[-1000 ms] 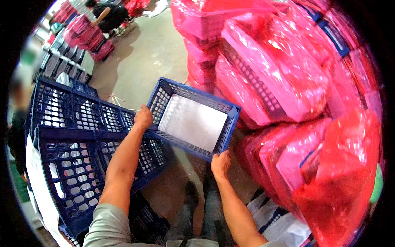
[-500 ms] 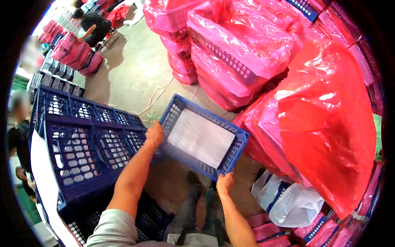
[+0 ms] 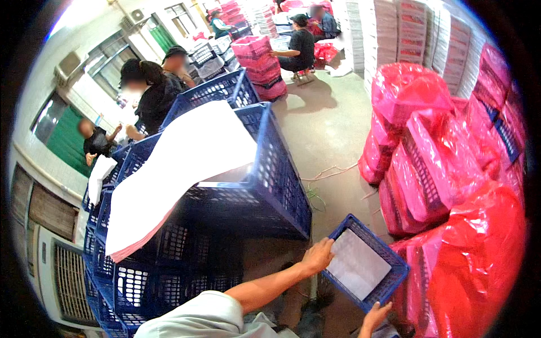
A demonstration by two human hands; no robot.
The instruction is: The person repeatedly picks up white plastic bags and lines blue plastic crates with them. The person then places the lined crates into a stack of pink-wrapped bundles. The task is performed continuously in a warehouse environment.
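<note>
The blue crate point(image 3: 381, 243) is held above the floor point(image 3: 324, 127), open side up, between the blue crate stack point(image 3: 284, 180) on the left and the red-wrapped stack point(image 3: 476, 265) on the right. Its right corner overlaps the red-wrapped stack in view; contact between the two cannot be determined.

The left hand point(image 3: 318, 256) grasps the crate by the rim of its left short edge, with the forearm reaching across from the lower left. The right hand point(image 3: 376, 315) is positioned at the crate's near corner, fingers extended and thumb apart. Whether it bears on the crate or is released cannot be told.

A white liner point(image 3: 359, 265) lies flat on the crate bottom, bounded by the four perforated walls.

On top of the blue crate stack, a pile of white sheets point(image 3: 186, 158) runs diagonally from the far edge and overhangs the near edge toward the left; pink layers show at the pile's lower end.

Strings point(image 3: 332, 172) lie on the floor between the two stacks. Toward the floor's far edge, a person in black point(image 3: 301, 48) sits beside a pink-wrapped crate stack point(image 3: 259, 62), one arm extended to it.
</note>
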